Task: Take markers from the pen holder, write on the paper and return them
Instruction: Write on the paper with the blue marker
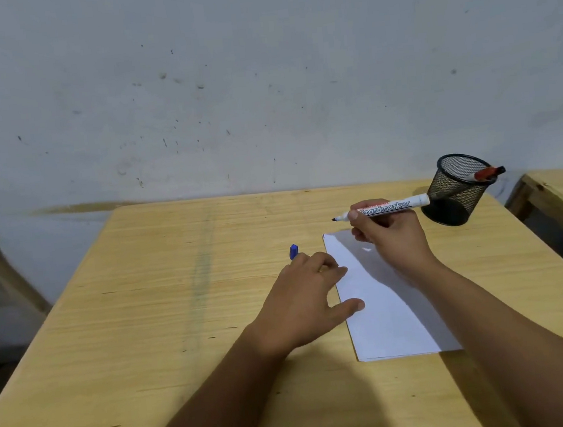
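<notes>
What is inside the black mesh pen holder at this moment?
One red marker leans inside the pen holder, its end sticking out over the rim. Through the mesh nothing else stands out, though the dark bottom is hard to read.

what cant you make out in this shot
Head view:
- Blue cap: mostly hidden behind the left hand; whether the fingers touch it is unclear.
- White sheet of paper: the right hand and its shadow cover any writing.
- Red marker in the black mesh pen holder: lower body obscured by mesh.
</notes>
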